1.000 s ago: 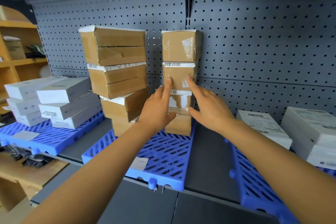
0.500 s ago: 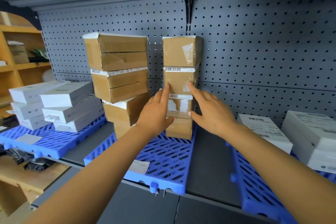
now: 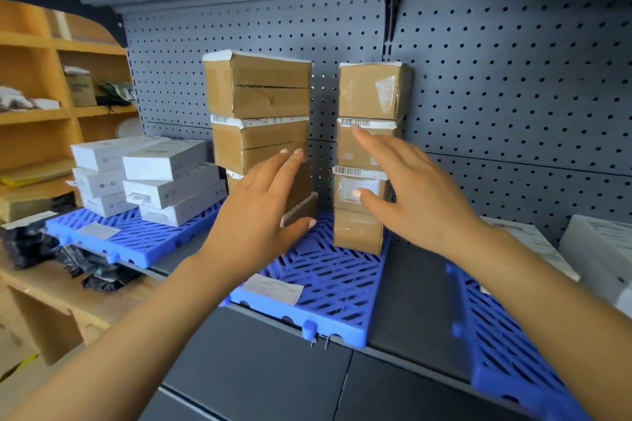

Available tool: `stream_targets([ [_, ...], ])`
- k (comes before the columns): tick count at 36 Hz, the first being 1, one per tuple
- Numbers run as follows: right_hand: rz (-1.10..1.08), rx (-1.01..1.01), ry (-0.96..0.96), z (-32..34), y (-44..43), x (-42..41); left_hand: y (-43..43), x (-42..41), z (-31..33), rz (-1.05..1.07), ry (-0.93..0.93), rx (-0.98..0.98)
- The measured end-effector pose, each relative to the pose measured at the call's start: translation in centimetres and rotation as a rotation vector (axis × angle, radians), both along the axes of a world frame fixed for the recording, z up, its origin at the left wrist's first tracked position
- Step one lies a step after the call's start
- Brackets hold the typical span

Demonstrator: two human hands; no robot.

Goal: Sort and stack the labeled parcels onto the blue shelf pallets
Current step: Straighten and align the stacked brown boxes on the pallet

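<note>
- Both hands are off the narrow stack of four brown cardboard parcels point(image 3: 371, 92). It stands at the centre of the frame, on the back right corner of the middle blue slatted plastic pallet point(image 3: 335, 287), close against the grey pegboard wall point(image 3: 513, 79). Half a second ago they were pressed to either side of its third box.
- The left hand point(image 3: 260, 212) has drifted left of centre. Its fingers are straight and spread, it holds nothing, and it sits in front of the wider stack of brown cardboard parcels point(image 3: 260, 89). I cannot tell if it touches that stack.
- The right hand point(image 3: 410, 195) is fanned out and empty, in front of the narrow stack's middle boxes. Contact is unclear here too.
- The narrow stack stands upright on its own, barcode strips facing out, with a clear gap between it and the wider stack.
- To my eye the squaring-up of that column is finished, and both hands are free for another parcel.
- The flat white boxes point(image 3: 150, 174) at the left of the frame rest on their own blue pallet point(image 3: 136, 243).
</note>
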State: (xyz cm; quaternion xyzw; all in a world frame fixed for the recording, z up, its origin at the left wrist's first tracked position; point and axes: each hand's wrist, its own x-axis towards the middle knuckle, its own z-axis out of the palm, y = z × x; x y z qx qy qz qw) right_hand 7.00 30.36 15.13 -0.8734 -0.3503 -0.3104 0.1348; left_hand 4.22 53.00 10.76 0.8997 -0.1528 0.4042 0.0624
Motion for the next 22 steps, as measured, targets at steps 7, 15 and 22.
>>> stream_targets([
  [7,0.048,-0.073,0.042,-0.7,2.4,-0.5,3.6,-1.8,0.4,0.099,-0.022,0.052],
  [15,0.063,-0.107,0.035,-0.8,5.8,0.3,7.6,-1.1,1.0,0.124,-0.069,0.040],
  [22,0.040,-0.053,0.013,-0.2,10.1,1.8,11.5,3.0,0.7,0.012,-0.078,-0.037],
])
